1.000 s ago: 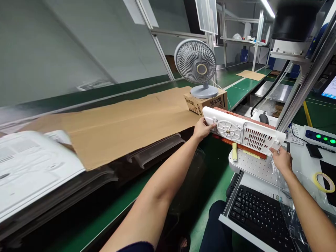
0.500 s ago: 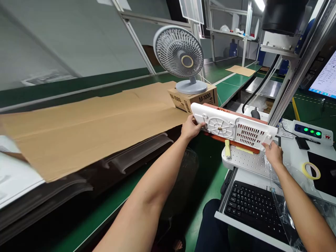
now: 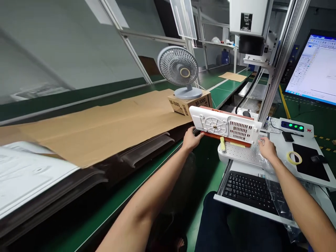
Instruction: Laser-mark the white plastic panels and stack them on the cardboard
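Note:
A white plastic panel [image 3: 214, 125] with a round spoked pattern and a slotted grille leans upright against an orange-red fixture [image 3: 240, 142], which stands on a perforated metal plate [image 3: 233, 153]. At the panel's lower left corner is my left hand [image 3: 191, 140], thumb and fingers apart; whether it still touches the edge I cannot tell. Just beside the right end, my right hand [image 3: 268, 148] has loosely bent fingers with nothing visible between them. A yellow strip [image 3: 222, 144] sticks out below the panel.
A keyboard [image 3: 246, 189] lies in a pulled-out tray under the plate, partly covered by clear plastic film. Right are a tape roll [image 3: 294, 158], a control box [image 3: 296, 126] and a monitor [image 3: 312, 70]. Left, cardboard [image 3: 118, 122] covers stacked panels; a fan [image 3: 178, 68] stands on a carton [image 3: 185, 105].
The view has turned right. My left thumb has come off the panel's face to below its edge, and my right hand has drawn off the right end. The panel stays up.

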{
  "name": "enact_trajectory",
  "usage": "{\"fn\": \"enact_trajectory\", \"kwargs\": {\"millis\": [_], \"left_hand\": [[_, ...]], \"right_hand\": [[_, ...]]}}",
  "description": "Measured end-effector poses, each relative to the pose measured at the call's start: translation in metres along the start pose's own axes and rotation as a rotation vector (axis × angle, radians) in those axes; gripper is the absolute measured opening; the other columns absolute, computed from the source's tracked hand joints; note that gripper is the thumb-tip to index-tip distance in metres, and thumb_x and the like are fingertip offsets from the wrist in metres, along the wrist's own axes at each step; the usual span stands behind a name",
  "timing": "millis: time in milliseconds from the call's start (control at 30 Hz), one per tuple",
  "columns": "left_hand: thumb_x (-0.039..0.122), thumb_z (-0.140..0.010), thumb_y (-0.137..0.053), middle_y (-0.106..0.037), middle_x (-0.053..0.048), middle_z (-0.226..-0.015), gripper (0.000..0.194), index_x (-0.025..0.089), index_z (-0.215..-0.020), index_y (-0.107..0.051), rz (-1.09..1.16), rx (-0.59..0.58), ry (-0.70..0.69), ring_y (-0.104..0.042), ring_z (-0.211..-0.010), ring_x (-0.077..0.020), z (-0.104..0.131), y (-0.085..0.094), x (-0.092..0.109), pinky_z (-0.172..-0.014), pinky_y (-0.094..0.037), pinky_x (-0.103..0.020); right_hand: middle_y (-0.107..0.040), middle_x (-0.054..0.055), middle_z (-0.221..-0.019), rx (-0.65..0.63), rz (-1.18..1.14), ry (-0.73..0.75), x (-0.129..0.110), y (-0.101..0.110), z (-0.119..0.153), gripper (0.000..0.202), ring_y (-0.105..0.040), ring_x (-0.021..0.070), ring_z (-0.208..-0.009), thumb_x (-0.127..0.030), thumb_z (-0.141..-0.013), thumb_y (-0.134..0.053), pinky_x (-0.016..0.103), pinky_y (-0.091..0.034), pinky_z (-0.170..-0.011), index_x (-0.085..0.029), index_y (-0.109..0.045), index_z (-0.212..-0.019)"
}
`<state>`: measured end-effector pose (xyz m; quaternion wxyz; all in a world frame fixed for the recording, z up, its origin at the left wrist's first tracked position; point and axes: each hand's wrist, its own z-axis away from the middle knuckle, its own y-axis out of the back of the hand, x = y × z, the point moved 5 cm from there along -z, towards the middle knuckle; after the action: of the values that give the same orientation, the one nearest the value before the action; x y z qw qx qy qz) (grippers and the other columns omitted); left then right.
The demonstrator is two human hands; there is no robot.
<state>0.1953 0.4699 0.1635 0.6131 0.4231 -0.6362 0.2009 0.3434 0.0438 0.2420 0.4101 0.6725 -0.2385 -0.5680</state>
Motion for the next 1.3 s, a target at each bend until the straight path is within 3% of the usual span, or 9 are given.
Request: {"fn": "enact_trajectory", "kwargs": {"millis": [167,267,400,500,567,767,900,1100,1300], "left_hand": [[0.059,-0.079,-0.085,-0.076,-0.016,-0.127,0.054,0.023,-0.116,-0.071,0.138,-0.166,-0.051,-0.073,-0.125,-0.0396,0.150,-0.023,0.027,-0.113,-0.056,-0.058],[0.061,-0.085,-0.086,-0.058,-0.014,-0.163,0.062,0.031,-0.136,-0.069,0.415,-0.572,-0.055,-0.068,-0.137,-0.0386,0.263,-0.057,0.065,-0.110,-0.059,-0.054],[0.062,-0.069,-0.101,-0.029,-0.015,-0.182,0.126,0.040,-0.173,-0.033,0.602,-1.083,-0.054,-0.053,-0.151,-0.0429,0.409,-0.109,0.118,-0.106,-0.062,-0.051],[0.068,-0.079,-0.092,-0.072,-0.016,-0.137,0.083,0.022,-0.145,-0.069,0.645,-1.174,-0.019,-0.071,-0.119,-0.0344,0.480,-0.144,0.127,-0.102,-0.062,-0.048],[0.073,-0.091,-0.078,-0.076,-0.010,-0.099,0.057,0.018,-0.107,-0.079,0.648,-1.248,0.073,-0.073,-0.092,-0.0259,0.511,-0.161,0.118,-0.093,-0.062,-0.043],[0.066,-0.086,-0.086,-0.073,-0.004,-0.089,0.052,0.018,-0.107,-0.079,0.472,-1.359,0.297,-0.067,-0.079,-0.0187,0.537,-0.153,0.062,-0.081,-0.058,-0.034],[0.046,-0.094,-0.080,-0.080,-0.009,-0.114,0.035,0.023,-0.121,-0.078,0.238,-1.298,0.149,-0.074,-0.101,-0.0260,0.511,-0.144,0.045,-0.091,-0.060,-0.039],[0.039,-0.103,-0.062,-0.061,-0.015,-0.160,0.036,0.028,-0.136,-0.073,-0.250,-0.855,-0.526,-0.045,-0.161,-0.0382,0.460,-0.206,0.054,-0.132,-0.042,-0.058],[0.057,-0.103,-0.064,-0.035,-0.022,-0.180,0.064,0.017,-0.153,-0.063,-0.526,-0.808,-0.688,-0.012,-0.173,-0.0456,0.453,-0.269,0.034,-0.139,-0.022,-0.067]], "right_hand": [[-0.080,0.010,-0.114,0.067,-0.409,0.216,0.009,0.088,0.116,0.043,-0.066,0.0161,-0.058,-0.058,-0.112,-0.057,0.031,-0.056,-0.068,-0.019,-0.073,-0.118],[-0.078,0.008,-0.095,0.180,-0.715,0.295,0.006,0.120,0.190,0.049,-0.060,0.0140,-0.052,-0.066,-0.105,-0.071,0.028,-0.052,-0.055,-0.018,-0.075,-0.113],[-0.073,0.004,-0.083,0.197,-0.877,0.303,-0.011,0.117,0.258,0.042,-0.060,0.0135,-0.053,-0.060,-0.108,-0.071,0.025,-0.052,-0.052,-0.019,-0.075,-0.114],[-0.068,0.001,-0.077,0.172,-0.955,0.282,-0.006,0.106,0.281,0.040,-0.058,0.0128,-0.053,-0.059,-0.109,-0.070,0.023,-0.049,-0.049,-0.020,-0.074,-0.115],[-0.068,0.000,-0.077,0.155,-0.912,0.254,0.016,0.098,0.283,0.041,-0.057,0.0126,-0.054,-0.060,-0.108,-0.071,0.022,-0.048,-0.050,-0.020,-0.074,-0.114],[-0.076,0.007,-0.098,-0.087,-0.487,-0.060,0.175,0.040,0.293,0.062,-0.063,0.0180,-0.068,-0.078,-0.101,-0.057,0.029,-0.052,-0.063,-0.019,-0.072,-0.114],[-0.076,0.011,-0.094,-0.248,-0.350,-0.244,0.261,-0.017,0.338,0.065,-0.070,0.0276,-0.083,-0.078,-0.093,-0.051,0.036,-0.055,-0.072,-0.018,-0.073,-0.098],[-0.072,0.011,-0.130,-0.464,-0.199,-0.232,0.286,-0.067,0.368,0.052,-0.069,0.0287,-0.119,-0.057,-0.088,-0.079,0.037,-0.050,-0.104,-0.022,-0.077,-0.127],[-0.076,0.005,-0.099,-0.606,-0.077,-0.169,0.281,-0.062,0.356,0.019,-0.070,0.0289,-0.101,-0.021,-0.083,-0.078,0.035,-0.044,-0.088,-0.024,-0.079,-0.102]]}}
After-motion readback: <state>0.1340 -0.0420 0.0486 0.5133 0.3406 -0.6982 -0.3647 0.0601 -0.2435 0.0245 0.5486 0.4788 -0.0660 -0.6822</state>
